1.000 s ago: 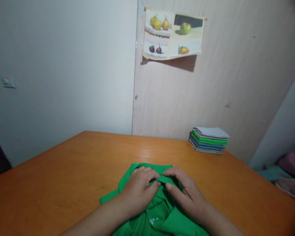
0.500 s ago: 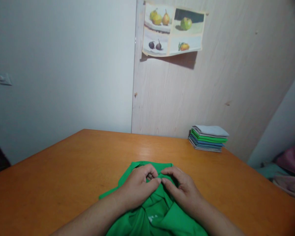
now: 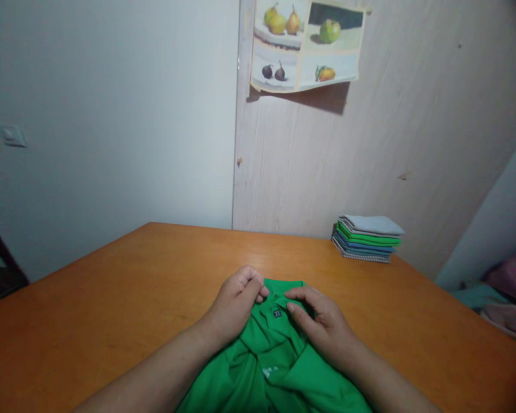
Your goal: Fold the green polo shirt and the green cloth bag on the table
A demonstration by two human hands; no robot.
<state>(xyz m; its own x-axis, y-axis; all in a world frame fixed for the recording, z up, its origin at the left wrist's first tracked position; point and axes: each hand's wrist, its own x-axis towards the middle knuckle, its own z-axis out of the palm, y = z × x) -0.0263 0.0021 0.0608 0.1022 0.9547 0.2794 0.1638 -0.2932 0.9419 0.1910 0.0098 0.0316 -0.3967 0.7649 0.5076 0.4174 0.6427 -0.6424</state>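
A rumpled green garment (image 3: 279,350) lies on the table in front of me, with a small dark label (image 3: 277,314) near its far end and a small white print (image 3: 269,371) lower down. My left hand (image 3: 238,298) is closed on the garment's far left edge, thumb pressed against curled fingers. On the other side, my right hand (image 3: 322,321) rests against the cloth, its thumb and forefinger tips a little apart beside the label. The other right fingers are mostly hidden behind that hand.
The brown wooden table (image 3: 112,298) extends around the garment. At its far right corner stands a stack of folded cloths (image 3: 367,238) in grey, green and blue. A fruit picture sheet (image 3: 307,46) hangs on the wall behind. Pinkish fabric (image 3: 513,281) lies beyond the right edge.
My left hand has moved left and away from me, closing its fingers and separating from the right hand. The dark label has come into view. My right hand has barely moved.
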